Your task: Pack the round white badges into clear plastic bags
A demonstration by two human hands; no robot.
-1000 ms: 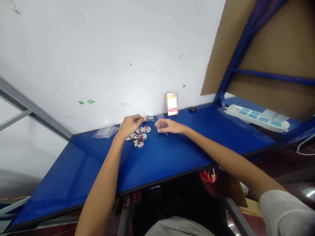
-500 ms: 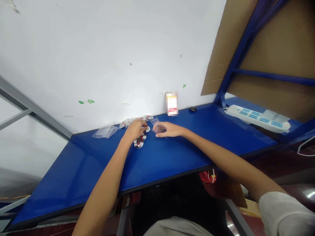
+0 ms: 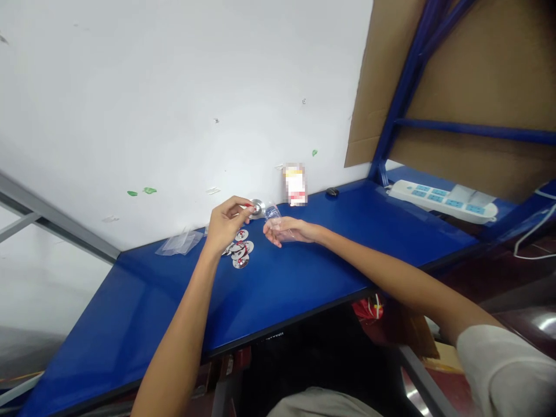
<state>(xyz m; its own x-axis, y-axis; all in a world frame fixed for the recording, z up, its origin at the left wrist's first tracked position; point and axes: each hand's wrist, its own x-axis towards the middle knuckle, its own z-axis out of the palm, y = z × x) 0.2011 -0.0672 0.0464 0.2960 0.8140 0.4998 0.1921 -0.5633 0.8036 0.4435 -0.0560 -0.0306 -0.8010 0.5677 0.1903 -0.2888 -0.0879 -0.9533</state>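
Observation:
Pinched in the fingers of my left hand [image 3: 228, 223] is a shiny round metal disc [image 3: 258, 208] with a bit of red on it, raised above the table. My right hand [image 3: 286, 230] grips a clear plastic bag [image 3: 273, 214], whose upper end is close beside the disc. Whether the disc touches the bag I cannot tell. Below my left hand lies a loose pile of similar silver discs [image 3: 238, 252] with red marks. Flat clear plastic bags [image 3: 179, 242] rest to the left by the wall.
The blue table [image 3: 278, 295] meets a white wall [image 3: 182, 104]. A blurred card [image 3: 296, 185] leans there, with a black computer mouse [image 3: 332, 193] to its right. On the right is a white power strip [image 3: 443, 201] beside a blue metal frame [image 3: 402, 98].
My left hand has lifted a disc from the pile and brought it up beside the bag. My right hand has turned, fingers pointing more downward. The view has shifted slightly.

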